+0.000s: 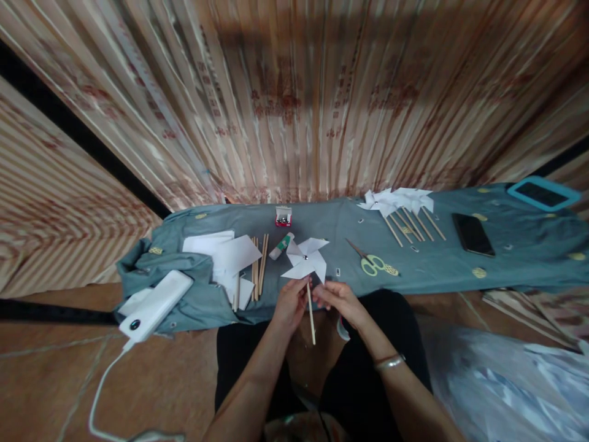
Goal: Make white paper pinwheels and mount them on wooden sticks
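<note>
A white paper pinwheel (313, 250) with a shiny metal pin at its centre is held upright over the front edge of the cloth. My left hand (291, 306) is closed around the top of its wooden stick (311, 322), just below the blades. On the other side, my right hand (341, 299) has its fingers bent together at the lowest blade. Its fingertips are partly hidden. Beyond the pinwheel lie a green and white glue stick (281, 245) and an open red box (283, 217) of small metal pins. Yellow-handled scissors (372, 264) rest to the right.
White paper sheets (216, 245) and loose wooden sticks (263, 264) lie at left, near a white power bank or phone (159, 305) on a cable. Several pinwheels (400, 201), a dark phone (473, 234) and a blue-framed tablet (543, 193) lie right. A curtain (294, 123) hangs behind.
</note>
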Tool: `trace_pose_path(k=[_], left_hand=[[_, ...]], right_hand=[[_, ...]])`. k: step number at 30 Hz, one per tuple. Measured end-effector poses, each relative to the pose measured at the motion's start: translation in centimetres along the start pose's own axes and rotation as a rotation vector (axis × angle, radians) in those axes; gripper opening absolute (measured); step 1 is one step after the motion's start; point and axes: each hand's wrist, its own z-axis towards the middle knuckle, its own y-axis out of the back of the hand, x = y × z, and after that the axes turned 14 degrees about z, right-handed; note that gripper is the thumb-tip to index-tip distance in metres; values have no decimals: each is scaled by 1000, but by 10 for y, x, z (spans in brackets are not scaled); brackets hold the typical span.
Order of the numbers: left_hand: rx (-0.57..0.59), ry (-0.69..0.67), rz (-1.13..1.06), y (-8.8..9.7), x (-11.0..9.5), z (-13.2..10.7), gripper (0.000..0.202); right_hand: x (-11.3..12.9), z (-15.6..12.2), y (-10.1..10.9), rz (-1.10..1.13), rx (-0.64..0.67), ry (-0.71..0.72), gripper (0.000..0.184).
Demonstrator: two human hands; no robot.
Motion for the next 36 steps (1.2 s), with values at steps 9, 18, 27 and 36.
trace_pose_path(k=[9,18,27,36], left_hand=[[-11,-81,83,-7,-4,3,36],[-39,-99,109,-5,3,-2,41],[-47,-97,179,-3,4,0,40],[-62,-95,190,-6,6,2,38]], right_hand=[[-7,1,-10,-32,65,-42,37],[-4,0,-7,-14,58,21,33],[20,15,23,139,-349,297,41],[20,20,21,214,-268,212,39]])
